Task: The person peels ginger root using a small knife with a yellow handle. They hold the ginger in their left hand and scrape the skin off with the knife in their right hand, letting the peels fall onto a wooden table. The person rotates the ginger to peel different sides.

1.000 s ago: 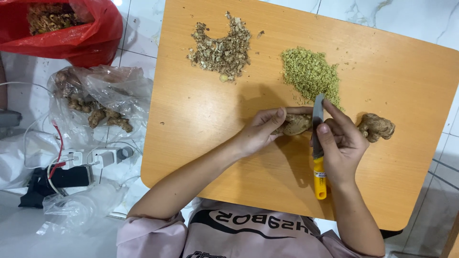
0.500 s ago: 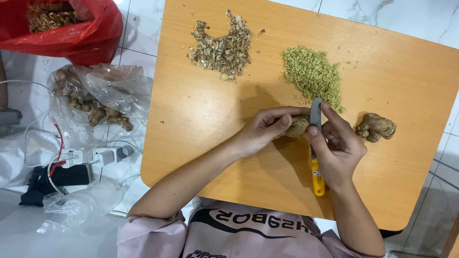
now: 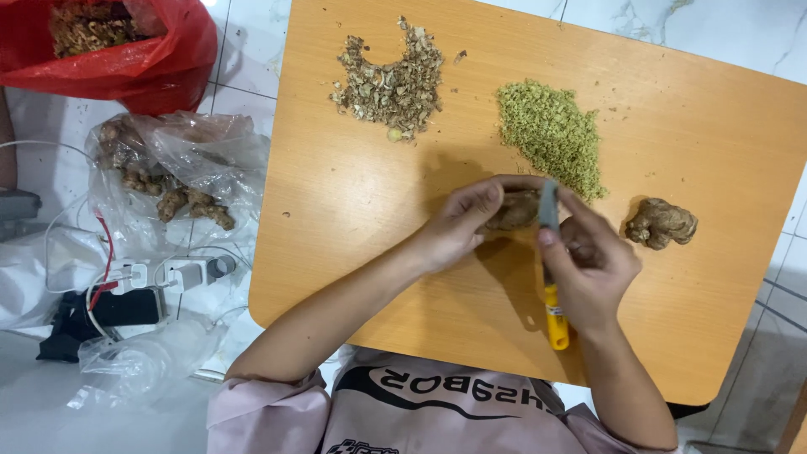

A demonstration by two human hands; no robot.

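Observation:
My left hand (image 3: 458, 223) grips a brown ginger piece (image 3: 513, 210) just above the wooden board (image 3: 353, 202). My right hand (image 3: 588, 261) holds a knife with a yellow handle (image 3: 555, 315), its grey blade (image 3: 548, 203) laid against the ginger. A second knobbly ginger root (image 3: 661, 223) lies on the board to the right of my hands. Behind them sit a pile of brown peelings (image 3: 391, 80) and a pile of finely chopped greenish ginger (image 3: 555, 134).
To the left on the tiled floor stand a red plastic bag (image 3: 126, 59) with scraps, a clear plastic bag of ginger roots (image 3: 168, 185), and a power strip with chargers and cables (image 3: 160, 277). The board's right edge meets white tiles.
The held ginger has come apart from the root on the right, which now lies alone on the board. Both hands shifted slightly left and up.

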